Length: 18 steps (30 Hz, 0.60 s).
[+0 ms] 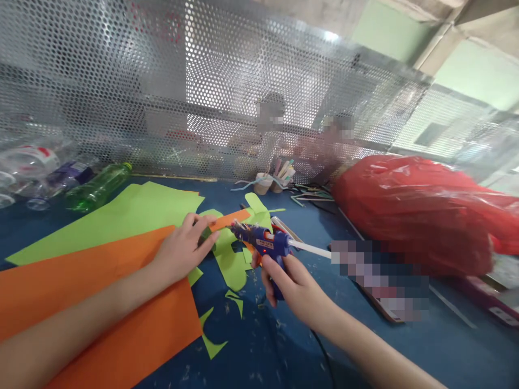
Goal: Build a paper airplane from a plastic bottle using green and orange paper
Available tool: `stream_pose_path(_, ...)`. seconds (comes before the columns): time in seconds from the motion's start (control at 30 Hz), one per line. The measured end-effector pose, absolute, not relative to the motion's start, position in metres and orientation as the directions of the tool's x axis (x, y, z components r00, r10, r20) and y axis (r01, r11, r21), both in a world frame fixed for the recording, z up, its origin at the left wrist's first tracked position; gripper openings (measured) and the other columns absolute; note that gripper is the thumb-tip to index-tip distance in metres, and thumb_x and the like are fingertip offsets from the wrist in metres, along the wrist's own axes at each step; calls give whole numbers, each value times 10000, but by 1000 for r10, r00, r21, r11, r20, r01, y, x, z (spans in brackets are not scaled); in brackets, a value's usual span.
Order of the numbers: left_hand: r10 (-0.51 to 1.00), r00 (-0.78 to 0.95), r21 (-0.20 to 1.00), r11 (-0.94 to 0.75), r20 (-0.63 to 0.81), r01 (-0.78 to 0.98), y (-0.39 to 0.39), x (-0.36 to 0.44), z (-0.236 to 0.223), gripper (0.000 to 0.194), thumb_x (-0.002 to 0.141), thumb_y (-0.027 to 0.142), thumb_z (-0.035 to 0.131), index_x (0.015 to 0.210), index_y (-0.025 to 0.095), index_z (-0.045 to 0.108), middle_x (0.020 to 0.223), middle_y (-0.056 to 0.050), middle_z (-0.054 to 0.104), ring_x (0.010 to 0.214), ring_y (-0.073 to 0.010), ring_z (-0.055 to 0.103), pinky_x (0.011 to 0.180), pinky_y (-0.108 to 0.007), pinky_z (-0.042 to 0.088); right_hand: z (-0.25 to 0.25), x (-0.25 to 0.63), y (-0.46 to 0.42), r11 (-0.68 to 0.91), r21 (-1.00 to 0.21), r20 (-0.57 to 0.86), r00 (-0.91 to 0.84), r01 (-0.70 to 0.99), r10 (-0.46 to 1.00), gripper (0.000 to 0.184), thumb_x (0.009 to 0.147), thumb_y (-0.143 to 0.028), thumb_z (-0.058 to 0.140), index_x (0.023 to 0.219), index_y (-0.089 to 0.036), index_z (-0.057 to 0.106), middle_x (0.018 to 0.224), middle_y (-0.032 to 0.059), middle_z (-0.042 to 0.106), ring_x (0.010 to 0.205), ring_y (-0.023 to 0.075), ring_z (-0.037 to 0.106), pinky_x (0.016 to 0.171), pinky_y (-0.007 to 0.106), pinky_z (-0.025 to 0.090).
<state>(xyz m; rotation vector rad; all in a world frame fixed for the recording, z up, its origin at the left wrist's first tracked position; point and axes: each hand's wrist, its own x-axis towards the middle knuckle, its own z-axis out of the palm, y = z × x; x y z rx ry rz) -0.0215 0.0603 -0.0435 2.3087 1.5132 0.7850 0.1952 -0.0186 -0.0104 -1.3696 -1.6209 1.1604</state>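
Note:
My right hand (290, 278) is wrapped round the handle of a blue hot glue gun (263, 240). A white glue stick (310, 248) sticks out of its back end, and a small red light glows on its side. The nozzle points left, at an orange strip (230, 220). My left hand (187, 243) pinches the left end of that strip between thumb and fingers. Green cut-out shapes (230, 265) with rounded ends lie just under and behind the strip. Whether the nozzle touches the strip, I cannot tell.
Large orange (162, 329) and green (133, 210) sheets lie at left, with green scraps (213, 340) nearby. Plastic bottles, one green (99, 186), stand or lie at back left. Cups of pens (263, 183) stand by the perforated metal screen (162, 108). A red plastic bag (417, 210) bulges at right.

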Motion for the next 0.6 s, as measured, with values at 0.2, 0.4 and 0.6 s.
stream_pose_path(0.2,904,296,544,-423,309,724,64,-20,-48,350,965,447,231,1165,275,461,1072,-39,491,987,-224,567,863,-406,476,-16,193,-18,45,-921,-35,-196,387,980,374,913,-561,392,837,-200,456,521,-67,469,438,106,468,444,222,404)
stream_pose_path(0.4,903,300,556,-427,309,713,65,-21,-51,350,972,439,207,1163,283,455,1076,-37,490,1005,-215,550,867,-392,470,-14,186,-15,36,-902,-48,-184,431,982,372,923,-548,387,858,-192,471,532,-67,486,432,106,492,460,228,419)
stream_pose_path(0.6,899,290,550,-431,328,715,65,-20,-50,331,975,438,208,1134,293,460,1057,-29,498,995,-213,557,875,-399,462,-14,182,-13,35,-892,-58,-191,451,980,349,935,-525,387,883,-194,484,516,-70,487,423,106,491,461,226,414)
